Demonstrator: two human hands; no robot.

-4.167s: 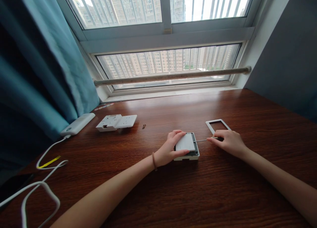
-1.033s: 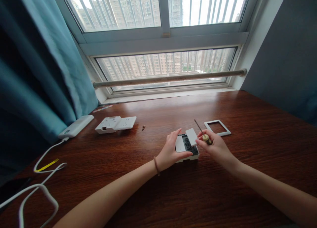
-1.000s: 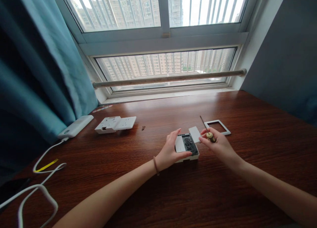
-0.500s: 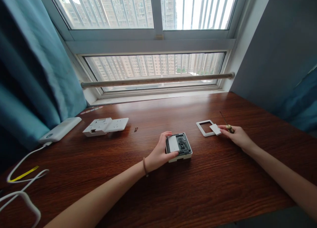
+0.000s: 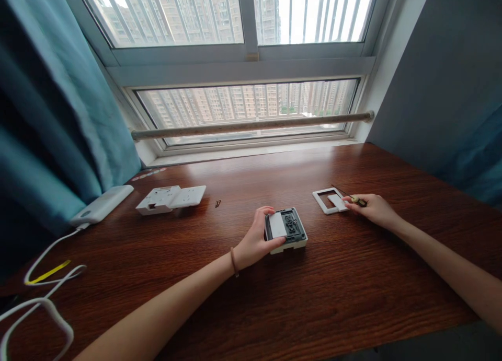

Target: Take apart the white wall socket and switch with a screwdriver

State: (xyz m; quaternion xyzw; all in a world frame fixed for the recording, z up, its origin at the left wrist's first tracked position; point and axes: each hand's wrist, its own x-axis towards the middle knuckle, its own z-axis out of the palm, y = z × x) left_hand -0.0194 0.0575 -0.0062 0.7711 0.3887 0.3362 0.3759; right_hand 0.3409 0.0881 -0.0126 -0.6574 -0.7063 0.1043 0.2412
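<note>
My left hand [image 5: 259, 233] grips a wall switch [image 5: 291, 225] by its left side, thumb at the near edge and fingers at the far edge. The switch rests on the table with its dark inner part bare on the right and a white rocker plate [image 5: 278, 224] on the left half. My right hand [image 5: 372, 208] holds a small screwdriver [image 5: 358, 200] with a pale handle, its thin shaft pointing away to the left. Its fingertips also hold a loose white rocker plate [image 5: 336, 202], which overlaps the right side of a white square frame [image 5: 325, 211] on the table.
Two screws [image 5: 217, 203] lie left of the switch. Farther left are a white socket [image 5: 158, 199] with its cover plate [image 5: 190, 196] and a white power bank [image 5: 102, 204] with a white cable [image 5: 53, 241] and yellow tie. A window with a rail stands behind the table [image 5: 243, 178].
My right hand has moved left with the screwdriver and rocker plate, bringing the plate farther over the frame. The screwdriver has tipped lower to the left. My left hand keeps its hold.
</note>
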